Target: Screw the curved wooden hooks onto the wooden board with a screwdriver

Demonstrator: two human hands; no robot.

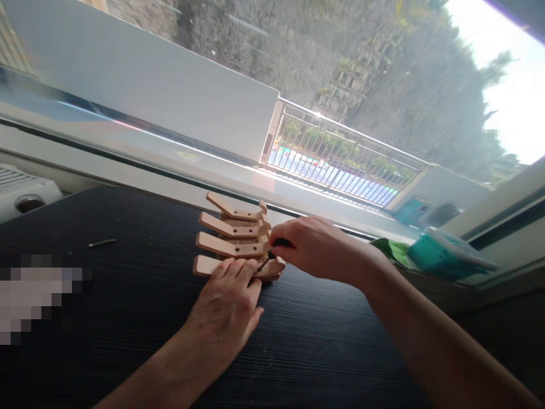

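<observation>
A wooden hook rack [249,230] lies on the dark table, its several pale angled hooks side by side, each with dark screw holes. My left hand [227,292] holds down the nearest hook, fingers bent over it and thumb lower on the right side. In my right hand [317,247] is a screwdriver [281,244] with a black handle, gripped from above. Its thin shaft slants down to a hole in that nearest hook, just beside my left fingertips. Whether a screw sits under the tip cannot be made out.
The dark wood-grain table [140,312] stands against a window with a railing [340,156] outside. A small twig-like scrap [102,242] lies on its left part. To the right are a teal plastic box [447,255] and a green cloth [389,251]. A white appliance [25,190] is at far left.
</observation>
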